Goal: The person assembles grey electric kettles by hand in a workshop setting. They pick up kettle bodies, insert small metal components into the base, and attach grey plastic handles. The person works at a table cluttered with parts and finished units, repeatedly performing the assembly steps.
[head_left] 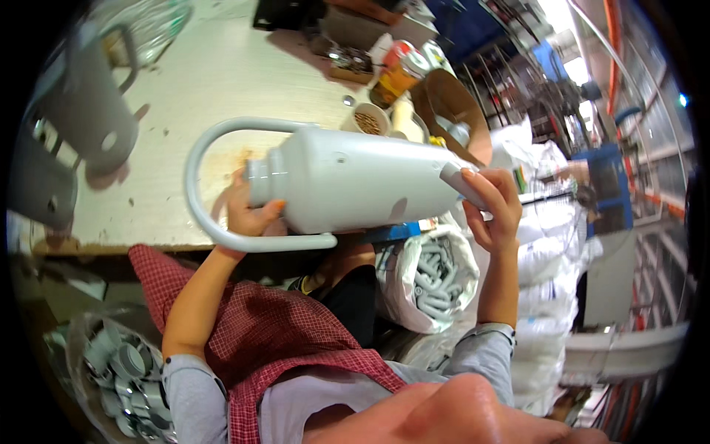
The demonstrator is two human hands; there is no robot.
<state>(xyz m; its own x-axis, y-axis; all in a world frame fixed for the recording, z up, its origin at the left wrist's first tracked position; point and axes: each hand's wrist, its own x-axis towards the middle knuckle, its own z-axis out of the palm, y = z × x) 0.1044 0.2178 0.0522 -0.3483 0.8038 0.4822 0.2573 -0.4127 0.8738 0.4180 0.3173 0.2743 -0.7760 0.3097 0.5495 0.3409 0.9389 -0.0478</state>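
My left grip (248, 214) is closed about the neck (268, 177) of a large pale-grey vessel (362, 181), with the thumb on the near side, below the neck; the fingers behind it are mostly hidden. The vessel lies on its side in the air, partly over the near edge of the bench (170, 111), neck to the left and tapering end to the right. A looped grey handle (195, 166) encircles the neck end. Its upper arm meets the vessel near the shoulder; whether its lower arm is joined, I cannot tell.

My right grip (488, 198) pinches a small grey curved piece (462, 185) between thumb and fingers at the vessel's tapering end. Actual contact between piece and vessel cannot be confirmed.

Further grey vessels (92, 111) are noted at the left of the bench, beside a clear plastic bag (151, 29) at the far side. Beyond the held vessel are a cup (353, 127) of small brown pieces and an orange-and-red container (399, 74). Below the bench edge, a white sack (403, 288) contains curved grey parts (438, 274); a second bag (78, 348), lower left, contains rounded grey parts (127, 361).
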